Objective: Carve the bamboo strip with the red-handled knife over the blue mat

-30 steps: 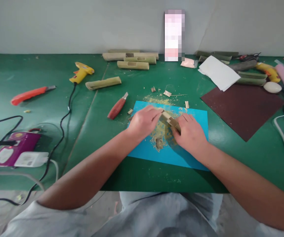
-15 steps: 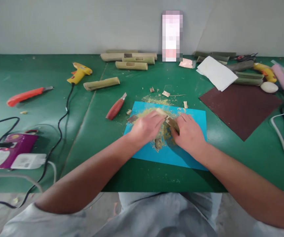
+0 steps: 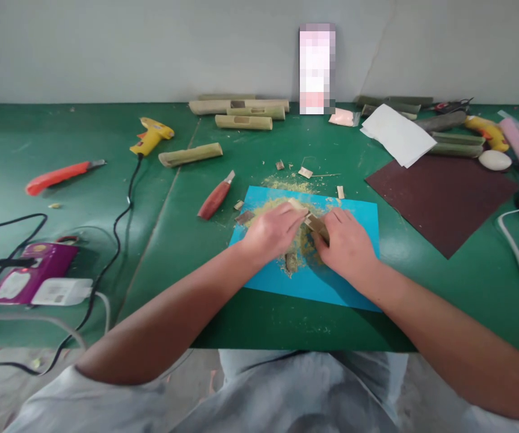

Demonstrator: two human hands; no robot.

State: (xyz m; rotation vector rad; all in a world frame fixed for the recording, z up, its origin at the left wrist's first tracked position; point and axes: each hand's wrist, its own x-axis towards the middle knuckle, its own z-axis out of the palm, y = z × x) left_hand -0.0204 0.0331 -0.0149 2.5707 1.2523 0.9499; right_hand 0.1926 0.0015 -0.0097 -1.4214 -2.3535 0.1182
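Note:
Both hands meet over a blue sheet (image 3: 353,270) strewn with yellowish sawdust (image 3: 286,185). My right hand (image 3: 347,243) is closed around a short bamboo piece (image 3: 317,225), which lies tilted on the sheet. My left hand (image 3: 272,230) is curled at the piece's upper left end, fingers pinched on something small that I cannot make out. A dark scrap (image 3: 290,262) lies in the dust just below the hands.
A red-handled carving knife (image 3: 214,196) lies left of the sheet. Farther left are a yellow glue gun (image 3: 151,135), an orange utility knife (image 3: 59,176), cables and a purple box (image 3: 29,281). Bamboo lengths (image 3: 241,112) line the back. Brown sandpaper (image 3: 439,195) and white paper (image 3: 398,133) lie right.
My left hand has shifted a little right along the bamboo piece, then eased back slightly. My right hand keeps its grip in the same place.

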